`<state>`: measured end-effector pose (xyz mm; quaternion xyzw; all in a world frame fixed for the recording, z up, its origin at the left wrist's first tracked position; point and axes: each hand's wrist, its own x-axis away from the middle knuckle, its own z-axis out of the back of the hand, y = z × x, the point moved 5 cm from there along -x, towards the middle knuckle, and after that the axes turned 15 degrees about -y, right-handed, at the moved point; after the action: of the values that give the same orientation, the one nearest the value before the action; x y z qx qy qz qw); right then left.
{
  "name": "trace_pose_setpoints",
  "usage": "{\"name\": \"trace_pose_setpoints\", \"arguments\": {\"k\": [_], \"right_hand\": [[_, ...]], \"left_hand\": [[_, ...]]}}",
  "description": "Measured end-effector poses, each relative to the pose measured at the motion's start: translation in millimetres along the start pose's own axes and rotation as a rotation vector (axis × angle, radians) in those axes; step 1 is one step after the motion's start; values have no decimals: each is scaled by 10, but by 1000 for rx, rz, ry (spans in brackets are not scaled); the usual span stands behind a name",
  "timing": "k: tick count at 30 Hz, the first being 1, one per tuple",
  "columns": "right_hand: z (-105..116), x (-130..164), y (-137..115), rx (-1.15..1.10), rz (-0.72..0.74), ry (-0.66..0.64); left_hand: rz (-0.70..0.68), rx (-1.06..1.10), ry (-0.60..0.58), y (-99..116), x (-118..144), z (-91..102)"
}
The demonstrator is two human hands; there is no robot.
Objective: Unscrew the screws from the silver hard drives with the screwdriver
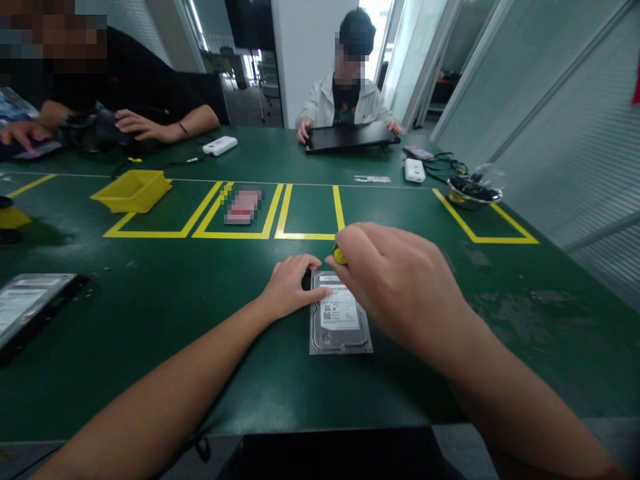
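Observation:
A silver hard drive (340, 340) with a white label lies flat on the green table in front of me. My left hand (293, 283) grips its far left side, the thumb on the label and the fingers bent at the far edge. Above the drive's far right part, my right hand (395, 280) is closed around a screwdriver (339, 255), of which only some yellow and black handle shows. The hand hides the screwdriver's shaft and tip, and also covers the drive's upper right corner.
Another hard drive (35, 297) lies at the left edge. A yellow bin (133, 191), a pink pack (243, 207) and a metal bowl (475, 193) of dark parts stand farther back. Across the table, one person (345, 100) holds a black panel (353, 138); another person's arm (195, 123) rests at left.

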<state>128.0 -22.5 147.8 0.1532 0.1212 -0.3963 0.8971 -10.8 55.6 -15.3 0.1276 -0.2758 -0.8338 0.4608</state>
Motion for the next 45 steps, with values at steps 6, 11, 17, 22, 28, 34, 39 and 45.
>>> {"name": "trace_pose_setpoints", "arguments": {"k": [6, 11, 17, 22, 28, 34, 39, 45], "right_hand": [[-556, 265, 376, 58, -34, -56], [-864, 580, 625, 78, -114, -120], [-1172, 877, 839, 101, -341, -338], [-1278, 1010, 1033, 86, -500, -455], [-1341, 1085, 1197, 95, -623, -559], [-1331, 1069, 1224, 105, -634, -602], [-1275, 1090, 1246, 112, -634, -591], [-1254, 1171, 1290, 61, -625, -594]], "left_hand": [[8, -40, -13, -9, -7, -1], [-7, -41, -25, 7, -7, -14], [-6, -42, -28, 18, -4, -23], [1, -26, -24, 12, -12, -19], [7, -20, -30, 1, -27, -28], [10, -29, -36, 8, -26, -25], [13, -37, -37, 4, -26, -30], [8, -27, -28, -7, -32, -42]]}}
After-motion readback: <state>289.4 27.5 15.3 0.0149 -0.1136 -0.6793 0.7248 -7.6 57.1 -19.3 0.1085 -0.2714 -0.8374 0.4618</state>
